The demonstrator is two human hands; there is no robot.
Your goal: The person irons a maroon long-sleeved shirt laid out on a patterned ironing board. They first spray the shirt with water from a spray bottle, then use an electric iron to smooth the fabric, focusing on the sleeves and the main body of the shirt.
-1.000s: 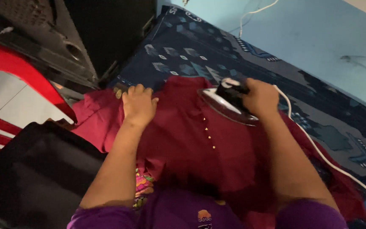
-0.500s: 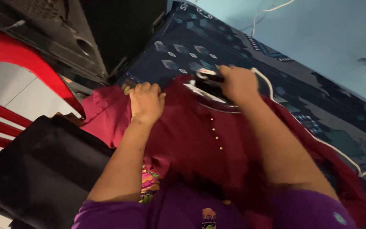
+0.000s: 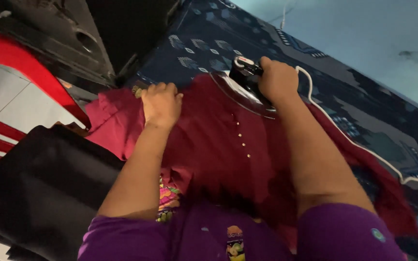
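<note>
One dark blue patterned cloth [image 3: 364, 121] covers the work surface, with a pale blue wall [image 3: 364, 34] beyond it and light floor tiles [image 3: 6, 96] at the left. One black fabric bundle [image 3: 39, 188] lies at the lower left, beside one red curved plastic chair part [image 3: 25, 72]. One dark red buttoned garment [image 3: 218, 145] is spread flat on the blue cloth, a row of small pale buttons down its middle. One black-handled electric iron with a silvery soleplate [image 3: 245, 84] sits on the garment's far edge; one white cord [image 3: 344, 135] trails from it across the cloth to the right. Two hands are counted. The right hand [image 3: 276, 77] is wrapped tight around the iron's handle. The left hand [image 3: 160, 104] presses on the garment's upper left part, fingers curled together, holding the cloth down, well apart from the iron
</note>
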